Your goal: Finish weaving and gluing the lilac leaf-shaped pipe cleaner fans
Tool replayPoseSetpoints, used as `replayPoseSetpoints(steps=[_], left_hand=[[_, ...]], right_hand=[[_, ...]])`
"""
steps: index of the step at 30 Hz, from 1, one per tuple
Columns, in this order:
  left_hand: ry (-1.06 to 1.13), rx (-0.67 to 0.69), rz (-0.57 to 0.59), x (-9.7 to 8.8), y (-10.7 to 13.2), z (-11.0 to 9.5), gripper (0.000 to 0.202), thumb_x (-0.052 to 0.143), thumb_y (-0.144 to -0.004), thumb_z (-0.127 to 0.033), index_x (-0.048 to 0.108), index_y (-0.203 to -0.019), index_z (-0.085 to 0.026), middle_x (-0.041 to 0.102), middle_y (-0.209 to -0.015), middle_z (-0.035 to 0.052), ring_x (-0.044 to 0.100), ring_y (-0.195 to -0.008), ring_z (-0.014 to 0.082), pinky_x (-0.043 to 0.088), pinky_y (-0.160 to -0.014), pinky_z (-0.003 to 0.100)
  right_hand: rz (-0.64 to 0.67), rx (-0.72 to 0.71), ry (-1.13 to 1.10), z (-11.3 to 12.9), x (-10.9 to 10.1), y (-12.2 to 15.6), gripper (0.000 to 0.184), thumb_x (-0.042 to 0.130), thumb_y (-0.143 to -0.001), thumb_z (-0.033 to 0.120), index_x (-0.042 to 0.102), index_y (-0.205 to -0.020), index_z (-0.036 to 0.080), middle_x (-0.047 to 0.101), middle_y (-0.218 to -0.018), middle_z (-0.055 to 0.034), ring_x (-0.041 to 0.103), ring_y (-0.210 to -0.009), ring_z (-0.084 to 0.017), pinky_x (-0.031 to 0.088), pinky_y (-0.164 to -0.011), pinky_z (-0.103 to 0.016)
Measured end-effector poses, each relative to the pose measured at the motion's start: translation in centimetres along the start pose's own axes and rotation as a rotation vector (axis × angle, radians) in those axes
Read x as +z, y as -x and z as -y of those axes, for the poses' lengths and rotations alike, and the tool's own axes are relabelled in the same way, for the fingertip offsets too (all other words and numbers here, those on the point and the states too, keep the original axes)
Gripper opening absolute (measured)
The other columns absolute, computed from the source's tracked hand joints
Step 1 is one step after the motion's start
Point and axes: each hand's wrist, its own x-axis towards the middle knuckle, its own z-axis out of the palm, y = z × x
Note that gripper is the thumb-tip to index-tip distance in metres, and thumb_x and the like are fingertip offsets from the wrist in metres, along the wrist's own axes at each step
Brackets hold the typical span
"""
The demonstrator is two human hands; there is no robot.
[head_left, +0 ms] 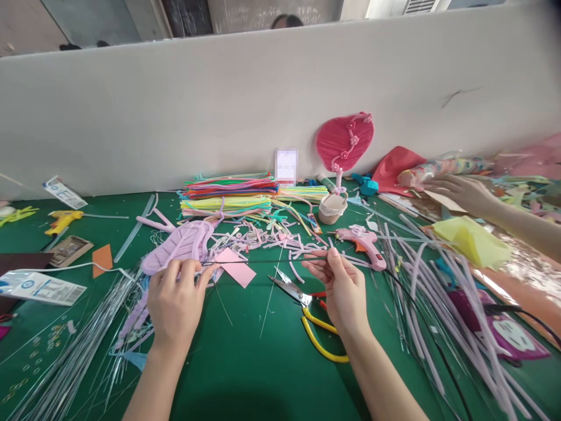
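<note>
A thin dark wire (267, 261) stretches level between my two hands above the green table. My left hand (177, 298) pinches its left end between thumb and fingers. At the other end, my right hand (346, 289) grips it with thumb against forefinger, palm partly turned up. Beneath the wire lies a pink paper square (240, 273). Shears with yellow handles (312, 338) rest on the table beside my right hand, blades apart. Just beyond my left hand is a lilac leaf-shaped piece (182, 242) made of fuzzy stems.
Bundled pipe cleaners (228, 206) lie at the back by a white partition (175, 111). A pink glue gun (366, 242) and lilac stems (473, 327) are at right; wires (83, 345) lie left. Another person's hand (460, 192) reaches in from the right.
</note>
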Motion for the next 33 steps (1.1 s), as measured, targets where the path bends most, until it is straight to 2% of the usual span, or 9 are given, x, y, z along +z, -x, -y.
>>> replayPoseSetpoints(steps=[5, 9, 13, 19, 23, 26, 28, 30, 33], left_hand=[[-0.048, -0.052, 0.020, 0.1, 0.0, -0.3, 0.026, 0.059, -0.088, -0.042, 0.053, -0.075, -0.021, 0.055, -0.070, 0.0032, 0.053, -0.064, 0.0214, 0.036, -0.063, 0.033], [-0.006, -0.053, 0.007, 0.2, 0.1, -0.1, 0.024, 0.061, -0.087, -0.043, 0.054, -0.079, -0.020, 0.059, -0.076, 0.0051, 0.055, -0.069, 0.0224, 0.040, -0.066, 0.032], [0.060, -0.056, 0.011, 0.3, 0.5, 0.6, 0.021, 0.060, -0.088, -0.040, 0.055, -0.082, -0.020, 0.060, -0.079, 0.0059, 0.059, -0.075, 0.0227, 0.044, -0.071, 0.032], [0.126, -0.170, 0.051, 0.7, 0.0, 2.7, 0.022, 0.058, -0.087, -0.042, 0.061, -0.090, -0.021, 0.063, -0.090, 0.0082, 0.063, -0.081, 0.0247, 0.047, -0.072, 0.034], [0.255, -0.179, 0.195, 3.0, -3.8, 5.7, 0.021, 0.055, -0.085, -0.036, 0.064, -0.098, -0.022, 0.064, -0.104, 0.0080, 0.063, -0.094, 0.0252, 0.048, -0.081, 0.033], [0.177, -0.187, 0.300, 6.3, -8.5, 7.4, 0.030, 0.046, -0.087, -0.028, 0.060, -0.111, -0.018, 0.063, -0.116, 0.0117, 0.059, -0.107, 0.0267, 0.044, -0.090, 0.035], [0.161, -0.174, 0.318, 8.8, -11.5, 8.0, 0.036, 0.042, -0.088, -0.026, 0.057, -0.119, -0.015, 0.061, -0.122, 0.0147, 0.057, -0.111, 0.0282, 0.042, -0.092, 0.037], [0.150, -0.166, 0.347, 11.0, -13.9, 8.2, 0.037, 0.044, -0.086, -0.023, 0.057, -0.119, -0.013, 0.062, -0.121, 0.0186, 0.056, -0.111, 0.0316, 0.041, -0.090, 0.042], [0.137, -0.189, 0.378, 13.1, -15.6, 8.5, 0.028, 0.047, -0.083, -0.024, 0.064, -0.103, -0.014, 0.068, -0.103, 0.0211, 0.057, -0.105, 0.0368, 0.039, -0.088, 0.049]], right_hand=[[0.002, -0.022, 0.000, -0.1, 0.1, 0.1, 0.032, 0.071, -0.077, 0.046, 0.073, -0.076, 0.013, 0.075, -0.075, -0.0074, 0.071, -0.067, -0.017, 0.059, -0.065, -0.026], [-0.005, -0.021, -0.005, 0.0, -0.1, -0.1, 0.032, 0.073, -0.075, 0.045, 0.073, -0.076, 0.013, 0.075, -0.076, -0.0076, 0.071, -0.067, -0.016, 0.059, -0.064, -0.024], [-0.015, -0.014, 0.000, 0.2, -0.5, -0.4, 0.032, 0.074, -0.074, 0.044, 0.073, -0.075, 0.013, 0.075, -0.075, -0.0080, 0.071, -0.066, -0.016, 0.059, -0.063, -0.024], [-0.009, 0.030, -0.017, 0.2, -1.0, -0.8, 0.032, 0.076, -0.071, 0.045, 0.074, -0.075, 0.013, 0.075, -0.076, -0.0076, 0.072, -0.068, -0.016, 0.059, -0.063, -0.022], [0.001, 0.073, 0.030, 0.3, -1.4, -1.3, 0.035, 0.077, -0.070, 0.046, 0.074, -0.077, 0.012, 0.075, -0.077, -0.0087, 0.072, -0.068, -0.016, 0.059, -0.064, -0.020], [0.034, 0.099, 0.094, 0.0, -1.4, -1.6, 0.040, 0.077, -0.068, 0.050, 0.074, -0.077, 0.012, 0.075, -0.072, -0.0086, 0.070, -0.062, -0.015, 0.058, -0.060, -0.020], [0.108, 0.158, 0.165, -0.5, -1.3, -1.5, 0.043, 0.077, -0.066, 0.053, 0.074, -0.076, 0.012, 0.074, -0.067, -0.0079, 0.069, -0.056, -0.015, 0.057, -0.055, -0.020], [0.186, 0.236, 0.234, -1.1, -0.9, -1.3, 0.045, 0.076, -0.065, 0.055, 0.073, -0.076, 0.011, 0.072, -0.062, -0.0068, 0.068, -0.052, -0.015, 0.056, -0.051, -0.020], [0.242, 0.307, 0.281, -2.1, -0.2, -1.0, 0.048, 0.073, -0.067, 0.057, 0.072, -0.077, 0.011, 0.071, -0.058, -0.0058, 0.068, -0.050, -0.014, 0.054, -0.049, -0.018]])
